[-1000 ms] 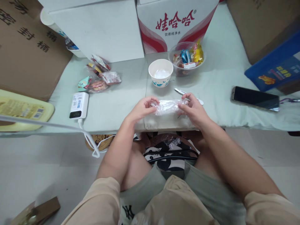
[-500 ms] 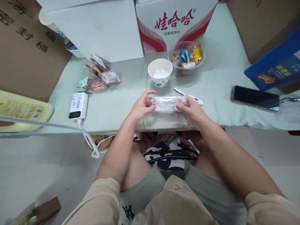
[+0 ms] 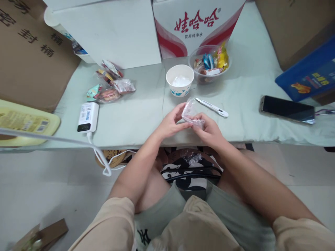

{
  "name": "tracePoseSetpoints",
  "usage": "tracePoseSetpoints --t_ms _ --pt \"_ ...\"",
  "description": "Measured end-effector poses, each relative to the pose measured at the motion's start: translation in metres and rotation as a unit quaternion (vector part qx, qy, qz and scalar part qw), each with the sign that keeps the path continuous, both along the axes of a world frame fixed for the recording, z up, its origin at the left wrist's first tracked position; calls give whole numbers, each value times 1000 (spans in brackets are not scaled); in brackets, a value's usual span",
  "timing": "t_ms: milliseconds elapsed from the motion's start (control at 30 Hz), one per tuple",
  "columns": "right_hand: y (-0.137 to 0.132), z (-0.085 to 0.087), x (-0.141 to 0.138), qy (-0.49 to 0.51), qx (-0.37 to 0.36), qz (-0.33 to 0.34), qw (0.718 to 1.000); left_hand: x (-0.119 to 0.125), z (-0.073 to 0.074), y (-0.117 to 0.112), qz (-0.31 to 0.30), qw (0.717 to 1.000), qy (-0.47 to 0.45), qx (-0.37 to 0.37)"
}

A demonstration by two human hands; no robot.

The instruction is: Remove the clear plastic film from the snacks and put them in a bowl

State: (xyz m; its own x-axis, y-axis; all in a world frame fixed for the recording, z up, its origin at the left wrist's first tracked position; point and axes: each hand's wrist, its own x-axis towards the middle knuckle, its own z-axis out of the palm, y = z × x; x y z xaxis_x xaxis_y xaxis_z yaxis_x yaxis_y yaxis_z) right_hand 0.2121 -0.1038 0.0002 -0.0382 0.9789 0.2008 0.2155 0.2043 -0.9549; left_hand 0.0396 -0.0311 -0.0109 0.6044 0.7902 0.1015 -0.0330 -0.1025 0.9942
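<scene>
Both hands meet over the front edge of the pale green table [image 3: 136, 118]. My left hand [image 3: 171, 123] and my right hand [image 3: 208, 129] pinch a small crumpled piece of clear plastic wrap [image 3: 190, 112] between their fingertips. The wrap stands up a little between the two hands. Just behind it lies a white utility knife [image 3: 211, 107]. A white paper cup [image 3: 180, 80] stands farther back, with a clear bowl of wrapped sweets [image 3: 209, 64] to its right.
A white power bank [image 3: 88, 116] with a cable lies at the left, by a pile of snack packets [image 3: 111, 85]. A dark phone [image 3: 286, 108] lies at the right. Cardboard boxes [image 3: 199, 24] line the back. A patterned bag [image 3: 190, 169] sits below the table edge.
The wrap was stretched out long between my hands. Now my hands have come together and the wrap is bunched into a small piece between the fingertips.
</scene>
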Motion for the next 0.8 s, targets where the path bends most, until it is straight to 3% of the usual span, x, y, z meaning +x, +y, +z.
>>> tracePoseSetpoints --t_ms 100,267,367,433,500,600,667,733,800 --pt "3 -5 -2 63 -38 7 997 2 1 -1 12 1000 -13 -20" --pt "12 -15 -1 114 -64 -152 980 3 0 -4 47 995 -25 -88" --pt "13 -17 -2 140 -73 -98 983 3 2 -3 40 993 -22 -113" --pt "9 -15 -3 120 -101 -39 987 1 5 -1 55 995 13 -78" --pt "5 -11 -3 72 -119 -40 989 -2 10 3 92 994 37 -34" --pt "8 4 4 -30 -98 -99 990 -8 17 8 134 990 35 -28" --pt "23 24 10 -115 -57 -125 984 -12 22 10 143 988 53 -21" --pt "52 48 13 -213 4 -144 966 -16 26 10 138 987 80 -4" --pt "94 71 9 -331 73 -151 929 -19 28 10 124 987 97 13"
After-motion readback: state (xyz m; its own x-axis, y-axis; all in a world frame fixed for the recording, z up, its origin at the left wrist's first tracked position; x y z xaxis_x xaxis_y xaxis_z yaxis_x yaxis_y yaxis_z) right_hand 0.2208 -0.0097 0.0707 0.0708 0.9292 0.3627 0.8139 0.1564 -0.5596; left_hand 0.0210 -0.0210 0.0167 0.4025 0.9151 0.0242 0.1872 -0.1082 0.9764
